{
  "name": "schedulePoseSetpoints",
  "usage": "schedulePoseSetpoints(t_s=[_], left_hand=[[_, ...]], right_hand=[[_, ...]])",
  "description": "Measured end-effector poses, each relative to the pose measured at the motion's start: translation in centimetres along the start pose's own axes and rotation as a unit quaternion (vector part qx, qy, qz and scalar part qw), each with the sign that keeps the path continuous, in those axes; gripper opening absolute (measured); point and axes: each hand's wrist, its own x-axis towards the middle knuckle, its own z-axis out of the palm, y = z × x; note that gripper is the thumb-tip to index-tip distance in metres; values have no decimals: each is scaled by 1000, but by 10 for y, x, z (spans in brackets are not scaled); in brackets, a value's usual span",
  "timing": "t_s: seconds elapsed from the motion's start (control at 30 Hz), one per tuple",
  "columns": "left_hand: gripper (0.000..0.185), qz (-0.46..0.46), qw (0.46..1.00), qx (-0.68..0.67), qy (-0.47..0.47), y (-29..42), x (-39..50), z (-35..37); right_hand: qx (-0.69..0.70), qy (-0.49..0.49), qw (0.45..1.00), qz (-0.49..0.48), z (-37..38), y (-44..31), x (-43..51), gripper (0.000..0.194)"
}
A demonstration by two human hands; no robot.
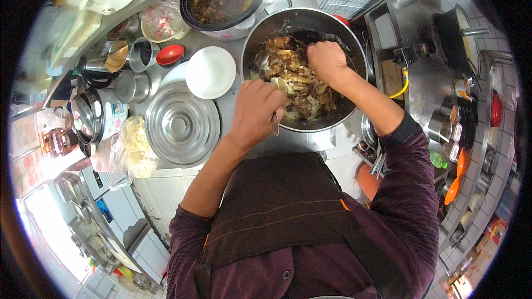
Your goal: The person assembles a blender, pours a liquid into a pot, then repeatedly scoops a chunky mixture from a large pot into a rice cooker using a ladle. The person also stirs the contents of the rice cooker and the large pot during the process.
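Observation:
A large metal pot (304, 129) stands before me, holding chunks of cooked meat or bones (305, 77) with pale congealed fat. My left hand (259, 106) is closed round a metal utensil, probably a spoon or ladle, at the pot's near left rim; part of its handle (276, 123) shows below my fingers and its metal end touches the food. Inside the pot, at the upper right of the food, my right hand (328, 59) is curled with the fingers bent down. Whether it grips something there is hidden by the hand itself.
Beyond the pot's left side stands a black-lined cooker (222, 29) full of brown stew. White plates (210, 72), a round metal lid (183, 124), a red bowl (170, 55) and a bag of pale food (139, 147) lie left. A yellow hose (401, 89) runs by the stove at right.

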Motion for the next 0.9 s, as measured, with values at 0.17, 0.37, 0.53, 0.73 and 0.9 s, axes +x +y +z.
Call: schedulePoseSetpoints(t_s=[0.17,0.37,0.53,0.73,0.9], left_hand=[[22,17,999,-27,15,5,14,3],[17,-39,999,29,16,2,6,7],[14,-47,998,42,29,1,3,16],[18,-49,996,58,45,-4,3,22],[19,-59,996,49,53,-5,-1,23]], right_hand=[[27,51,998,7,-7,5,-17,16],[50,92,994,-5,-16,6,-37,16],[57,131,990,12,-19,3,-39,13],[68,18,997,21,-7,-14,1,18],[50,60,997,-24,-3,-2,-10,18]])
